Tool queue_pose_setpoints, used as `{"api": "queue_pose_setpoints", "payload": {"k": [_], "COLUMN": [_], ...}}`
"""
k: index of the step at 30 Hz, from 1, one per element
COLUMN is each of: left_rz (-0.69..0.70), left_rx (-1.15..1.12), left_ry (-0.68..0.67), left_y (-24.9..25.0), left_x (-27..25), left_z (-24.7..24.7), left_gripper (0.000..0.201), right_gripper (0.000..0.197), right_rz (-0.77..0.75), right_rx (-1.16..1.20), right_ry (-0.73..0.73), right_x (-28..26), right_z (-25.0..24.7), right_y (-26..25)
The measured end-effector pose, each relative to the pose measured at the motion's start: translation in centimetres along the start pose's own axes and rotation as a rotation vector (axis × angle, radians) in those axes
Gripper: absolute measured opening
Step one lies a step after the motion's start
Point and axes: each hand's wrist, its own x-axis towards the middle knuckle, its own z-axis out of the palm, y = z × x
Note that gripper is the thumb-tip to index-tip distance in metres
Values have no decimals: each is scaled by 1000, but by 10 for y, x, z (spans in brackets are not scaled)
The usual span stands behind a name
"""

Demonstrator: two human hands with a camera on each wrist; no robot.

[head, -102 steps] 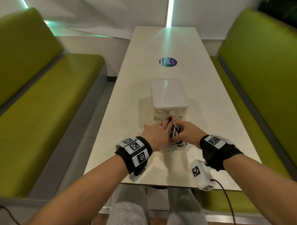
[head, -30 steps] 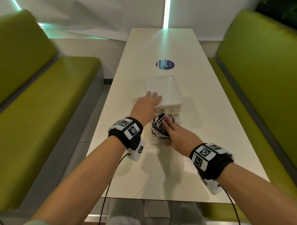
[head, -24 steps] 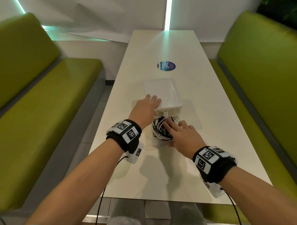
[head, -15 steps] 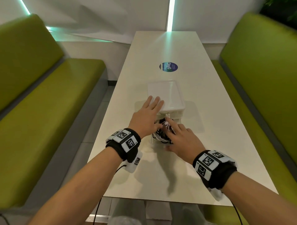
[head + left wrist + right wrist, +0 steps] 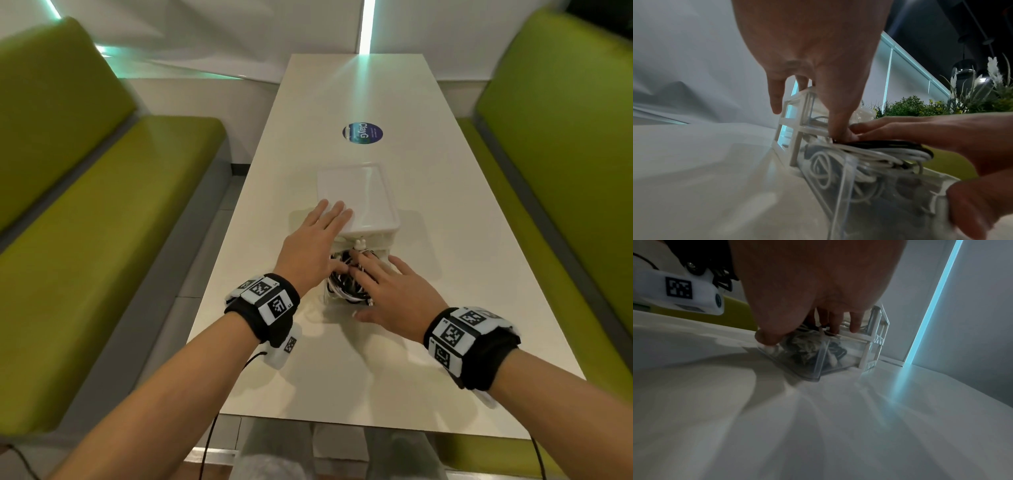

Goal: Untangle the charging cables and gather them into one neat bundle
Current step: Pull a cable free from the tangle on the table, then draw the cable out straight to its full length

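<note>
Fingers of the left hand (image 5: pixel 310 248) lie straight and spread in the head view, their tips resting on the near corner of the white drawer unit (image 5: pixel 359 202), while the thumb reaches down to the charging cables (image 5: pixel 344 282) just beside it. The right hand (image 5: pixel 390 294) is laid flat over the same coil, fingers extended and pressing, not curled round anything. The black and white cables sit in the clear pulled-out drawer (image 5: pixel 330 296) directly under the right fingers and just right of the left thumb, on the white table (image 5: pixel 445 240).

From the left wrist, the left hand (image 5: pixel 818 68) points downward; its thumb tip touches the top of the cables (image 5: pixel 879 154), and the other fingers reach past to the drawer unit's frame (image 5: pixel 797 123). The right hand (image 5: pixel 920 129) comes in from the right, fingers straight along the coil, whose strands run roughly sideways across the drawer (image 5: pixel 840 186).

From the right wrist, the right hand (image 5: pixel 813 288) covers the drawer (image 5: pixel 818 360) from above, fingertips on the heap of cables (image 5: pixel 805 345), thumb at the drawer's near edge. No grasp shows here either.

Judging the next move: the coil lies below both hands, nearer the right, which covers most of it. Lifting it out would need the fingers to curl under the strands; loose loops may snag on the drawer walls.
</note>
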Motion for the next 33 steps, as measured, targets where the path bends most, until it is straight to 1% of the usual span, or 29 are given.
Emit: {"api": "queue_pose_setpoints", "payload": {"k": [3,5,9,12,18,20,23,26,29,33], "left_rz": [28,42,69,73,43,39,34,42,35,27], "left_rx": [-12,-19,-40,-94,-96,-98,-98,-93,-118,-137], "left_ry": [62,85,73,61,16,14,7,-4,11,38], "left_y": [-4,-5,-6,-6,-5,-2,0,1,-2,-5], "left_x": [3,7,9,9,5,3,2,2,0,-1], "left_z": [-1,0,0,-4,-10,-11,-13,-16,-19,-19], "left_gripper": [69,59,62,58,56,55,53,51,49,50], "right_gripper": [78,77,79,81,89,90,83,80,82,91], "right_rz": [-13,-13,-38,-43,15,16,2,33,21,60], "right_rx": [-34,-28,-37,-24,96,68,-8,-30,6,-6], "right_ry": [-22,-18,-19,-6,-9,-13,-11,-12,8,36], "right_x": [1,2,7,7,-5,-8,-10,-11,-14,-20], "right_z": [-9,-14,-23,-20,-9,-3,1,3,11,15], "right_y": [-2,-2,-5,-11,-5,-3,-2,-5,-5,1]}}
